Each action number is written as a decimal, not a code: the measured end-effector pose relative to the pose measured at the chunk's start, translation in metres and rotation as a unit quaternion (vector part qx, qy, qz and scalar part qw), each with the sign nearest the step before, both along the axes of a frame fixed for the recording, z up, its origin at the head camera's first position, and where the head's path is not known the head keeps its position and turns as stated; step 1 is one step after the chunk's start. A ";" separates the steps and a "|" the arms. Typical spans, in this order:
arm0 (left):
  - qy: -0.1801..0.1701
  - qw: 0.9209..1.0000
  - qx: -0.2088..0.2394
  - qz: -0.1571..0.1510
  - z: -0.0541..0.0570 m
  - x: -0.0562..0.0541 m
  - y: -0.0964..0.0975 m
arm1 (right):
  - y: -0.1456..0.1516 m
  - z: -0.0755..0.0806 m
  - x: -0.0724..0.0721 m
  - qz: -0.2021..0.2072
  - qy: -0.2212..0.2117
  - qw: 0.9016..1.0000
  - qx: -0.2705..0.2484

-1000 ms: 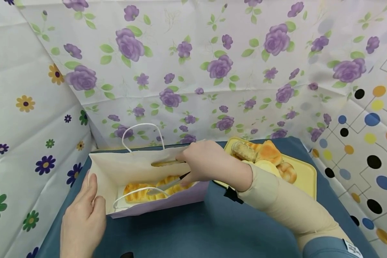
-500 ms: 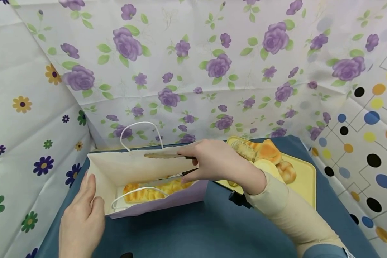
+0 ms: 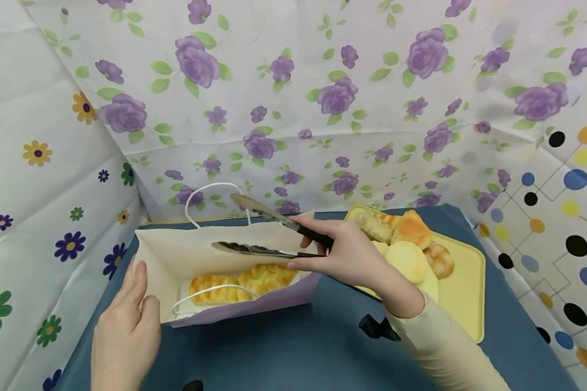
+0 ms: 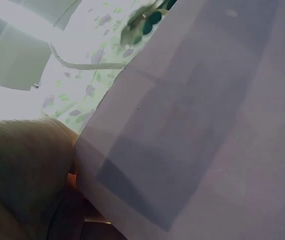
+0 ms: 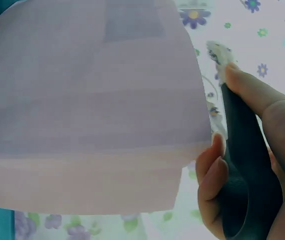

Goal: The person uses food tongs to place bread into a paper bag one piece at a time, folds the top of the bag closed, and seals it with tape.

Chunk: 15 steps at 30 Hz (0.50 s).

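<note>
already two bumpy golden breads point(image 3: 266, 278) lie in the white-lined lavender paper bag point(image 3: 274, 304), whose edge the left hand point(image 3: 126, 326) pinches, while several pale and brown breads point(image 3: 411, 231) are left on the yellow rectangular tray point(image 3: 469, 293), and the right hand point(image 3: 349, 252) has fingers curled round black-handled metal tongs point(image 3: 274, 215), spread and empty.

Parted tongs point(image 3: 286, 220) hover over bag point(image 3: 293, 297) holding bread point(image 3: 266, 278).

The right hand point(image 3: 344, 252) partly hides the tongs point(image 3: 274, 214).
</note>
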<state>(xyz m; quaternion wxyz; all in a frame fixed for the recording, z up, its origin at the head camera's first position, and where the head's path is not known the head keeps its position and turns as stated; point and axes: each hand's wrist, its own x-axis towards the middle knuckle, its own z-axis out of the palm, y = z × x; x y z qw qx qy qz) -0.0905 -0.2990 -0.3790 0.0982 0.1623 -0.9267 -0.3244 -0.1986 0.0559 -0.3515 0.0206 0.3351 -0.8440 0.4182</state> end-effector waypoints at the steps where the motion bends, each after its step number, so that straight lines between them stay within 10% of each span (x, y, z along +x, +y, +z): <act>1: 0.001 1.000 0.001 -0.001 0.000 0.000 0.000 | 0.002 -0.003 0.001 -0.003 -0.004 1.000 -0.018; 9: -0.009 1.000 0.012 0.003 0.000 0.001 0.000 | 0.023 -0.025 0.010 -0.022 -0.035 0.990 -0.134; 15: -0.001 1.000 0.007 -0.001 0.000 0.001 -0.001 | 0.041 -0.046 0.015 -0.078 -0.104 0.954 -0.272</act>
